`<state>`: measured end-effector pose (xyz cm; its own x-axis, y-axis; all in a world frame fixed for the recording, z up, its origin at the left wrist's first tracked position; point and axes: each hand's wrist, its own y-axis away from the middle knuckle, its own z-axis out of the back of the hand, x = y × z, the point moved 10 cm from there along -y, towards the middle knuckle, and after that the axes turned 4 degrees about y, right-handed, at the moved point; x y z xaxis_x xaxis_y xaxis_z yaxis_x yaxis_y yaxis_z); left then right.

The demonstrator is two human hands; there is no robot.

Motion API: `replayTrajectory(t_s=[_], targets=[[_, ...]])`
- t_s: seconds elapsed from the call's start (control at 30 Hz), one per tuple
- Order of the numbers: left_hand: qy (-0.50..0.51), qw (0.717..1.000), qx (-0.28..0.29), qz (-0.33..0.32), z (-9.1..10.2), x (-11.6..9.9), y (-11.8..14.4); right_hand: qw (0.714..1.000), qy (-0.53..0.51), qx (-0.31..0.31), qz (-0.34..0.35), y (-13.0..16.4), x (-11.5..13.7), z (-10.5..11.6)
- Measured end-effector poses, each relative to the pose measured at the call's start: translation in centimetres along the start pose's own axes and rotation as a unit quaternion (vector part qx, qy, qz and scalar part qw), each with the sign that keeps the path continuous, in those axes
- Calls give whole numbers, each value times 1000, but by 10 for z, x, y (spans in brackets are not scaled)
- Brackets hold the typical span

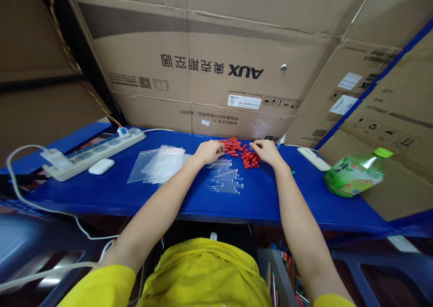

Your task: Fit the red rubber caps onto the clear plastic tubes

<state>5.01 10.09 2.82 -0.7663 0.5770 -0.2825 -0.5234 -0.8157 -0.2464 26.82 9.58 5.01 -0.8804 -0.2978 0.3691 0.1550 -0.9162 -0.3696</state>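
Left hand: mine, fingers curled at the red caps; whether it grips one I cannot tell.
Right hand: likewise curled beside the pile.
Caps: heaped mid-worktop; light, hard, prone to roll; pinch singly by the sides.
Clear tubes: rowed just nearer me; thin, slippery, probably brittle; lift mid-length.

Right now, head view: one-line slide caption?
Both hands, left and right, rest at a pile of red caps beside clear tubes on a blue table.

"AUX" upside down on cardboard box, right box likewise
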Motion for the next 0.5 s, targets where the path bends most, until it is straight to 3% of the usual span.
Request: replayTrajectory(t_s=[0.17,0.33,0.5], targets=[[-14,1000,9,-3,-5,-3,1,999,38,-19,22,-2,21,-12],[-18,1000,6,-1,-8,-7,1,989,110,20,97,1,55,-39],[6,999,-37,-23,2,-12,1,980,150,36,126,3,68,-52]])
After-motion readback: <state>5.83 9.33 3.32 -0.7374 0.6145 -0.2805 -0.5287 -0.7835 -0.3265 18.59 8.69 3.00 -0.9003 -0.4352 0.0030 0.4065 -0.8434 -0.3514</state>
